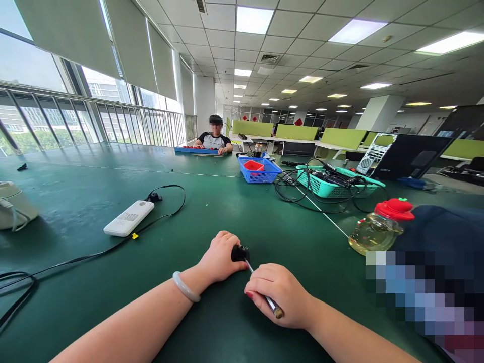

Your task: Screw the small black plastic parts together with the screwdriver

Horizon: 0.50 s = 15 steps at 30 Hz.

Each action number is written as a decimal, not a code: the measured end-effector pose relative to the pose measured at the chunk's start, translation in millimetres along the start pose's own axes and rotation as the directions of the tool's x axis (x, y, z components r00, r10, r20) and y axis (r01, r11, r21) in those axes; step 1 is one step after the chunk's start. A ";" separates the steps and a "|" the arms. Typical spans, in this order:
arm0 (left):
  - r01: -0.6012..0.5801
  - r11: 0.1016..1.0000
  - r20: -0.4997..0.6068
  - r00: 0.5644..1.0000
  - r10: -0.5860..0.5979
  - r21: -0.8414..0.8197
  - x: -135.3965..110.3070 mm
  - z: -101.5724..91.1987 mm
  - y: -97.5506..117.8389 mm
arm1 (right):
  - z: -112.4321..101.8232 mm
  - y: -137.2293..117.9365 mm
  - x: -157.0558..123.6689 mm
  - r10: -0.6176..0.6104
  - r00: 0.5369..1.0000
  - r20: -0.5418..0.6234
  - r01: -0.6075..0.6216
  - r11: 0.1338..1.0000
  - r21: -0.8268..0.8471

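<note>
My left hand (219,258), with a pale bangle on the wrist, is closed around a small black part (239,252) resting on the green table (94,201). My right hand (280,295) is closed on a thin screwdriver (264,292). Its metal shaft points up-left, and the tip touches the black part. The handle end sticks out below my fingers.
A white power strip (128,218) with a black cable lies to the left. A blue basket (259,170) and a teal basket of cables (333,182) stand farther back. A glass jar with a red lid (380,227) lies at the right. A person sits at the table's far end.
</note>
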<state>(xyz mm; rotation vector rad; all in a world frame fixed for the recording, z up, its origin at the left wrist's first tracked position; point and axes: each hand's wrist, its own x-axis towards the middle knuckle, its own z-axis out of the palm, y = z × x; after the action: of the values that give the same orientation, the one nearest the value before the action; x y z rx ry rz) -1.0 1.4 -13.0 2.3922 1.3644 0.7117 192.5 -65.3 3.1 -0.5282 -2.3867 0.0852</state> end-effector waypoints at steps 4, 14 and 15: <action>-0.024 1.000 -0.011 1.000 0.024 0.004 -0.5 0.5 -0.3 | -0.1 0.2 0.0 -0.006 1.000 -0.002 0.006 1.000 0.017; -0.010 1.000 -0.003 1.000 0.010 0.023 -0.7 -0.3 0.6 | 1.6 -1.1 -2.7 -0.028 0.999 0.027 0.028 0.999 0.020; -0.012 1.000 -0.005 1.000 0.012 0.022 -0.6 -0.1 0.5 | 1.6 -1.5 -2.8 -0.029 0.999 0.036 0.028 1.000 0.014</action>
<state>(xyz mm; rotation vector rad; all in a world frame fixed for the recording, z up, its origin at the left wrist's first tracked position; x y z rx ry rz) -1.0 0.6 -12.9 2.4192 1.3686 0.7102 192.8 -67.6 0.5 -0.4900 -2.4267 0.0985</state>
